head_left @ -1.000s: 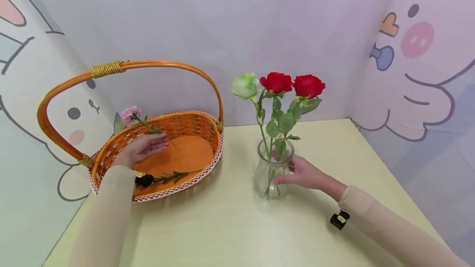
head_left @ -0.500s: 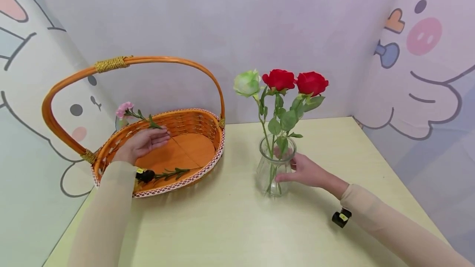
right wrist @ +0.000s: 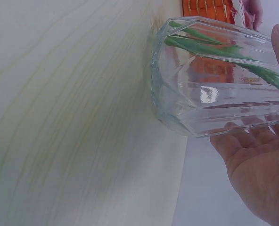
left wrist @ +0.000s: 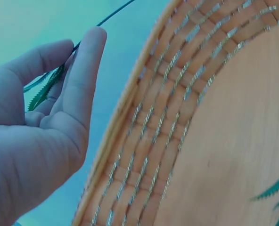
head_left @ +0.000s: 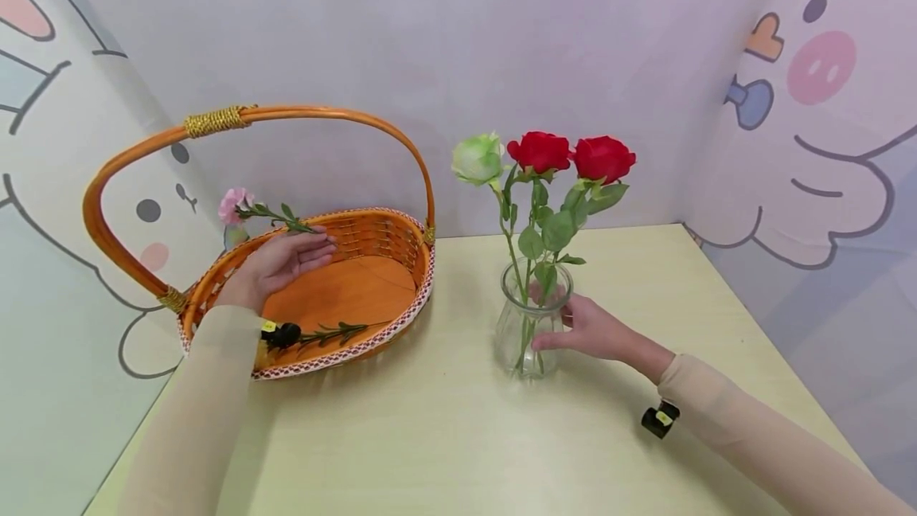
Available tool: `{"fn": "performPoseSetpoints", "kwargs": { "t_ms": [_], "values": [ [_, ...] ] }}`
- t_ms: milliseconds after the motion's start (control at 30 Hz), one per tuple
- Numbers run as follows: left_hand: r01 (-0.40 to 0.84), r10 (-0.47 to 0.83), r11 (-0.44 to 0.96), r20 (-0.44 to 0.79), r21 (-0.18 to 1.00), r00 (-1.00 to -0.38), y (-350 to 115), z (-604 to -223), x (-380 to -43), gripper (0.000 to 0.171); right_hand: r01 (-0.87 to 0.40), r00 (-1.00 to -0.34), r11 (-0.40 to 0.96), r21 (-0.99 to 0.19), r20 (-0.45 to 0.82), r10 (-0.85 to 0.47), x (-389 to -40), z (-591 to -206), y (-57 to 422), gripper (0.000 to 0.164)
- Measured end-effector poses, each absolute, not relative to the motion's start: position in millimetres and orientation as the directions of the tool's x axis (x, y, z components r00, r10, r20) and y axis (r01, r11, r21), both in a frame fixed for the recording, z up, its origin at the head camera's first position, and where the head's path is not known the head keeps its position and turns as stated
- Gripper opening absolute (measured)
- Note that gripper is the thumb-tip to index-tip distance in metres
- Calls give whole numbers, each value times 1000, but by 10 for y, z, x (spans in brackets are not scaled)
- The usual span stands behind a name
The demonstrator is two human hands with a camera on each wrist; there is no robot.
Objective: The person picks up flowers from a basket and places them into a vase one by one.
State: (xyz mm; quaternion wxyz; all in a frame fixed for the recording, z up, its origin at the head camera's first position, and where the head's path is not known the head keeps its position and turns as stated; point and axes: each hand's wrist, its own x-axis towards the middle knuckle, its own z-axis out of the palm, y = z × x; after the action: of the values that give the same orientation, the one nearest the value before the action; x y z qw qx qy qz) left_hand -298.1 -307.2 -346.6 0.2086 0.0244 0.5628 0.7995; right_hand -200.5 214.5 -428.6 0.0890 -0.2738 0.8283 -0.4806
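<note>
Over the basket, my left hand pinches the stem of a pink carnation between thumb and fingers; its bloom points left. The left wrist view shows the thin dark stem leaving the fingertips. My right hand grips the side of a clear glass vase standing on the table. Two red roses and a pale green rose stand upright in it. Through the glass in the right wrist view, green stems show near the base.
An orange woven basket with a tall arched handle stands on the left of the table. Another leafy stem lies inside, its head hidden by the left wrist. Cartoon-printed cloth walls enclose the back and sides.
My left hand has risen slightly with the carnation, whose bloom has swung to the left. The right hand stays on the vase. The head view has shifted a little.
</note>
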Motion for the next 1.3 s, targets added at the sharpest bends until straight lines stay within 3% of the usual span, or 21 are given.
{"fn": "performPoseSetpoints", "kwargs": {
  "t_ms": [567,1300],
  "values": [
    [-277,449,-356,-96,893,-888,-2848,-3201,-2917,26,-366,-841,399,-841,115,-529,-1997,-4301,2151,96],
    [-214,423,-358,-47,909,-905,-2809,-2936,-2765,22,-350,-838,388,-853,101,-536,-2022,-4285,2149,96]
  ]
}}
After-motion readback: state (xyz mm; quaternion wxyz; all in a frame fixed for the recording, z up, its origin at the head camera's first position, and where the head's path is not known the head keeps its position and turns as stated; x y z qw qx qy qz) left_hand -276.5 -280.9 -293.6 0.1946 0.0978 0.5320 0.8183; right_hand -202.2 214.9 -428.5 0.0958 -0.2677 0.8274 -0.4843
